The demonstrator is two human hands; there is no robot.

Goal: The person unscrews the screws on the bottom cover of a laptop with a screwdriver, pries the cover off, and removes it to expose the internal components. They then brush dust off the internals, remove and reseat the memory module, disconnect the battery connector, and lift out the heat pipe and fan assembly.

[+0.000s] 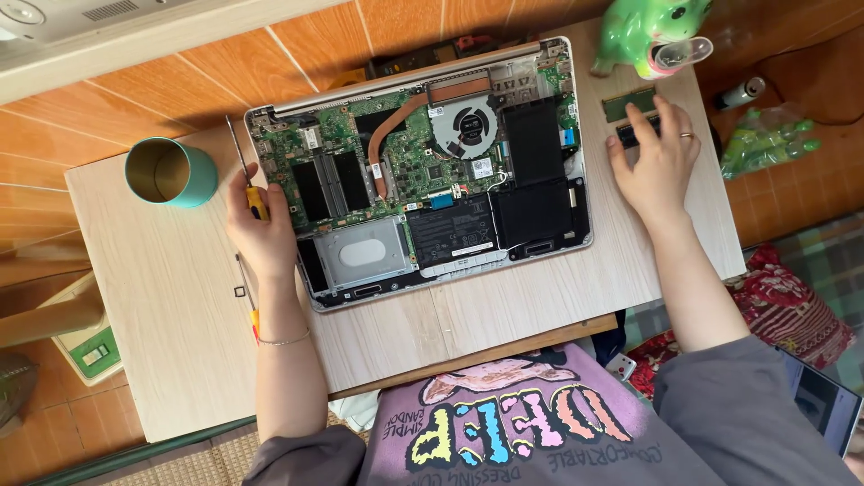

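**Opened laptop on a low table, one hand on a screwdriver, the other on a memory stick**

The left hand point(261, 229) was closed around the yellow handle of a screwdriver point(246, 175), whose thin shaft ran up and away from the fist towards the far left corner of the laptop point(423, 171). The right hand point(655, 162) lay palm down with fingers spread, its fingertips pressing on a dark memory module point(637, 131); nothing was clasped in it.

Between the two hands sat the laptop, bottom cover off, showing the green board, a copper heat pipe, the round fan point(464, 126), black battery cells and a silver drive bay point(364, 255). Its left edge lay just beside the screwdriver fist; its right edge was near the other hand's thumb.

Just beyond the right fingertips lay a second, green memory module point(628, 103), and past that stood a green ceramic frog figure point(652, 31). A second screwdriver point(249, 301) lay on the wooden table point(171, 324) partly under the left forearm.

To the outer side of the left hand, a little apart, stood a teal cup point(171, 171), open end up; its inside looked empty. Right of the table, on the floor, lay a small cylinder point(743, 91) and a clear bag of green pieces point(768, 139).
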